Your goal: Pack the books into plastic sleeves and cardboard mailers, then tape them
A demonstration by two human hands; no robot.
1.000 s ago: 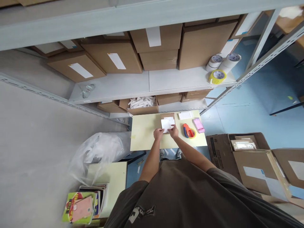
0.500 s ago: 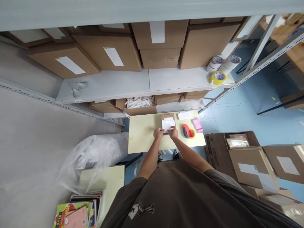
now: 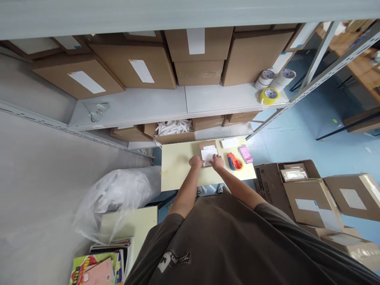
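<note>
A white paper label (image 3: 208,155) lies on top of a small flat cardboard box (image 3: 202,145) on the pale yellow table. At the box's left side is my left hand (image 3: 196,161), its fingers curled against the edge and its thumb reaching onto the label's lower left corner. My right hand (image 3: 217,161) rests at the lower right of the label, touching it with fingers apart. A red and blue tape dispenser (image 3: 234,161) with yellow tape lies to the right of that hand. The undersides of my fingers are hidden.
White papers (image 3: 230,143) and a blurred pink item (image 3: 246,154) lie on the table (image 3: 175,170). Beyond stands a grey shelf (image 3: 142,107) with cartons, tape rolls (image 3: 269,95) and a box of white pieces (image 3: 174,127). Cartons (image 3: 305,202) sit right, a plastic bag (image 3: 127,190) left.
My left hand has shifted slightly left. My right hand's fingers have spread more over the label. The box and label look slightly tilted compared with before, and the view has moved a little.
</note>
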